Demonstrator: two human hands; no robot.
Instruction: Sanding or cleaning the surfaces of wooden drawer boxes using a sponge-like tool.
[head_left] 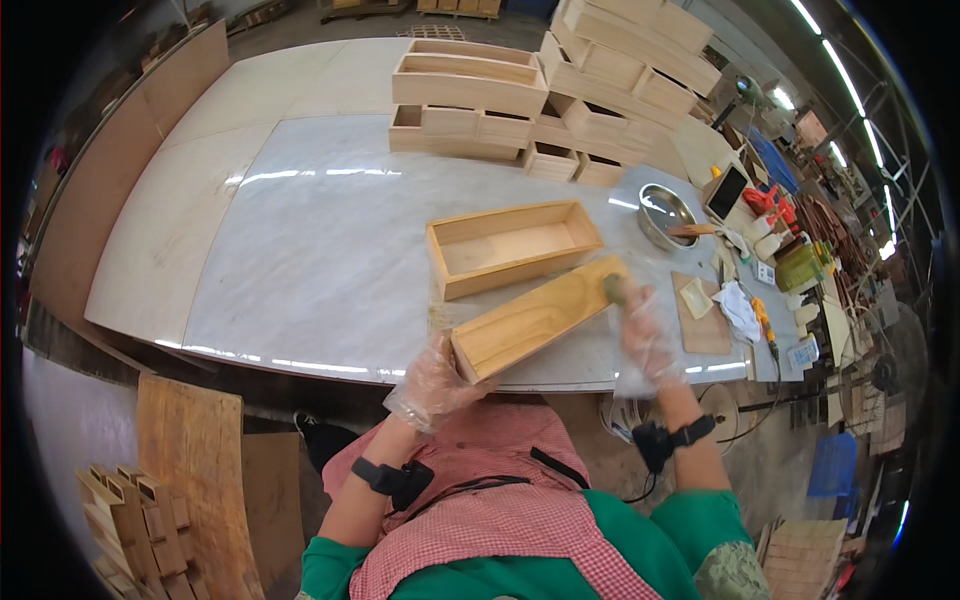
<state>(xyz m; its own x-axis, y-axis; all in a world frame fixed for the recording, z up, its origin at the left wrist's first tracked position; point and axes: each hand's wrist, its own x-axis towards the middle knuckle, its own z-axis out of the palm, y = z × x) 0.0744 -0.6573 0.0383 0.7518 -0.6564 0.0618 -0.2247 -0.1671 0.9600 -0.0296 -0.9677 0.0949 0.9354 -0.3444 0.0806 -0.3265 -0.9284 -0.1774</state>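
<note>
A long wooden box (535,318) lies tilted across the near edge of the table, one broad smooth face up. My left hand (438,385), in a clear plastic glove, grips its near left end. At the far right end, my gloved right hand (645,330) is closed on a small greenish sponge (613,289) touching that face; the hand is slightly blurred. Just beyond lies an open wooden box (515,250), hollow side up and glossy yellowish like the held one.
Pale wooden boxes (470,90) stand stacked at the back. To the right are a metal bowl (660,205) with a wooden-handled tool across its rim, a phone-like device (726,192), a white cloth (738,310), a small board (703,330) and several bottles. A brown panel (130,150) borders the table's left.
</note>
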